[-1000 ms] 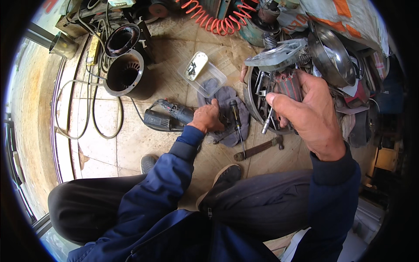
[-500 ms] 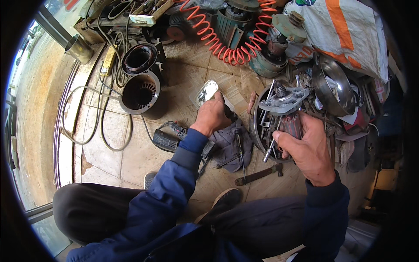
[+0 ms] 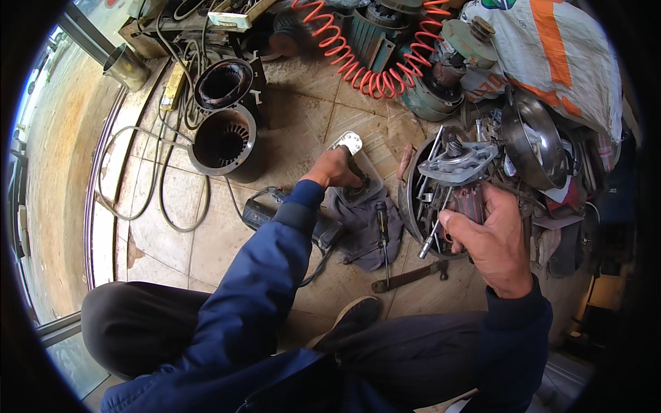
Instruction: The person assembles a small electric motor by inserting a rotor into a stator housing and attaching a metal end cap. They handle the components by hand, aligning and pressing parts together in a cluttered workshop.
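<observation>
- One wooden-handled hammer (image 3: pixel 411 277) lies nearest on the floor; beyond it a screwdriver (image 3: pixel 383 224) rests on a grey rag (image 3: pixel 361 237).
- Right hand (image 3: pixel 496 237): clenched firmly round a reddish ribbed cylinder (image 3: pixel 469 204), apparently a motor's rotor, held above the right edge of a round metal pan (image 3: pixel 407 210) of tools.
- That cylinder's long axis runs away from the fist, leaning slightly left; a grey plate (image 3: pixel 441 171) sits across its far end, and a small gear-like end (image 3: pixel 454 146) points away from the person.
- Left hand (image 3: pixel 332 168): fingers curled down over a clear tray (image 3: pixel 372 180), beside a white dish (image 3: pixel 351 142). A dark piece shows at the fingertips; whether it is grasped, I cannot tell.
- Farther off, two open casings (image 3: pixel 227 169) stand well apart from the cylinder.
- Judging progress: plate and cylinder appear assembled together, outside either casing; how much work remains cannot be told.
- Farthest, a red coiled hose (image 3: pixel 377 88) hangs.
</observation>
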{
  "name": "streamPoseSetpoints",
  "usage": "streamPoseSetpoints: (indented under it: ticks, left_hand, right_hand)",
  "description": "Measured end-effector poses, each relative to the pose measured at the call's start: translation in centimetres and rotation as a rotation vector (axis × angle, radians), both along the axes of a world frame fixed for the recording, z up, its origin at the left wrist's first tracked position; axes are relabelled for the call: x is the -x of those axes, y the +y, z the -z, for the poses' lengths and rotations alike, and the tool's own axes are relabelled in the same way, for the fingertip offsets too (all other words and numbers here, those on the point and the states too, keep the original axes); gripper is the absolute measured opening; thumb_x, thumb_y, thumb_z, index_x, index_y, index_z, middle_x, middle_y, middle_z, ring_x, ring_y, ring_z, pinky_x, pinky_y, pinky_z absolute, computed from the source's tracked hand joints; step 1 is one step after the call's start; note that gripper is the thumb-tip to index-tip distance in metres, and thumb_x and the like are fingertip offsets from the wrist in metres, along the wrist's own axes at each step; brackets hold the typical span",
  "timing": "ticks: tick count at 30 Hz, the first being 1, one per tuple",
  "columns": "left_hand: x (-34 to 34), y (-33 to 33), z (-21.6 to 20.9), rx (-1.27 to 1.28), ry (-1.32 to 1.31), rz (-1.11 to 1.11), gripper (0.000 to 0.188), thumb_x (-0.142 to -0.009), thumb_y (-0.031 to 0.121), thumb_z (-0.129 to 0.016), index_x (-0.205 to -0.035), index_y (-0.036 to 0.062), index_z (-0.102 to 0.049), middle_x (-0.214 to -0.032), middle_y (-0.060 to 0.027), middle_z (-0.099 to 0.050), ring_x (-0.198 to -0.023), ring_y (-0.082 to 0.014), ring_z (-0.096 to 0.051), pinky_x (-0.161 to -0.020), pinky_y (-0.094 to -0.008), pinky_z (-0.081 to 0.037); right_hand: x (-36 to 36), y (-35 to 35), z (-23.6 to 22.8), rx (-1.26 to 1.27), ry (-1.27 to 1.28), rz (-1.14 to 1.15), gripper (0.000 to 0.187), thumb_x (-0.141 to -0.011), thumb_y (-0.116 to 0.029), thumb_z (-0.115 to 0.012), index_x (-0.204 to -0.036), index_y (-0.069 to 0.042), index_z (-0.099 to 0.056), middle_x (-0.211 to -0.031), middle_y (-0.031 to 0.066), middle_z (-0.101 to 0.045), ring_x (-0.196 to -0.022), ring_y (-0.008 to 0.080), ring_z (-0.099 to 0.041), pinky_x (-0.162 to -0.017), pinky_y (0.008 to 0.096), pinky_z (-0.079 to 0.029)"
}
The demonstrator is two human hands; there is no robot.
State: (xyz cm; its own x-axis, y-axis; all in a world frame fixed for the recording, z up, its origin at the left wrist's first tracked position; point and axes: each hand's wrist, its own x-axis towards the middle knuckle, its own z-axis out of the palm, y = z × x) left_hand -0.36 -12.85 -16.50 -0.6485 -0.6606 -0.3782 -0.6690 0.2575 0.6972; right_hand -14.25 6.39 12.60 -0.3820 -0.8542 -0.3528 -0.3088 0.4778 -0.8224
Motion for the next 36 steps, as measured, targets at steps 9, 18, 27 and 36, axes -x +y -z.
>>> streamPoseSetpoints:
  ticks: [9, 18, 27, 36]
  left_hand:
    - [0.0, 0.6, -0.3, 0.053, -0.069, -0.023, 0.073, -0.062, 0.041, -0.088, -0.117, -0.001, -0.066, -0.108, -0.024, -0.071, -0.107, -0.0397, -0.067, -0.094, -0.0451, -0.054]
    - [-1.0, 1.9, -0.8, 0.147, 0.065, -0.172, 0.067, -0.07, 0.039, -0.082, -0.12, -0.0011, -0.065, -0.11, -0.0241, -0.071, -0.105, -0.0396, -0.068, -0.09, -0.0452, -0.054]
    - [-5.0, 3.7, 5.1, -0.05, 0.124, -0.579, 0.037, -0.083, 0.03, -0.067, -0.087, -0.0059, -0.066, -0.081, -0.0332, -0.065, -0.087, -0.0508, -0.066, -0.075, -0.0523, -0.054]
    - [-3.6, 4.5, 9.6, 0.027, 0.125, -0.463, 0.034, -0.086, 0.032, -0.066, -0.082, -0.0028, -0.065, -0.082, -0.0306, -0.066, -0.087, -0.0506, -0.066, -0.071, -0.0541, -0.053]
  right_hand:
    - [0.2, -0.3, 0.3, -0.01, 0.019, -0.026, 0.018, -0.083, -0.007, -0.07, -0.097, 0.003, -0.065, -0.076, -0.0009, -0.057, -0.068, 0.0067, -0.046, -0.062, 0.0273, -0.043]
    - [0.1, -0.3, 0.4, 0.007, 0.006, -0.03, 0.019, -0.082, -0.007, -0.07, -0.098, 0.003, -0.065, -0.076, -0.0016, -0.056, -0.069, 0.0064, -0.045, -0.062, 0.0278, -0.042]
    - [0.3, -0.3, 0.4, 0.0, 0.035, -0.039, 0.017, -0.082, -0.007, -0.07, -0.092, 0.004, -0.062, -0.073, -0.0007, -0.055, -0.068, 0.0071, -0.045, -0.062, 0.0284, -0.042]
    - [-0.4, -0.5, 0.2, -0.025, -0.014, -0.024, 0.017, -0.083, -0.007, -0.07, -0.095, 0.003, -0.063, -0.074, 0.0003, -0.058, -0.065, 0.0068, -0.05, -0.059, 0.0278, -0.044]
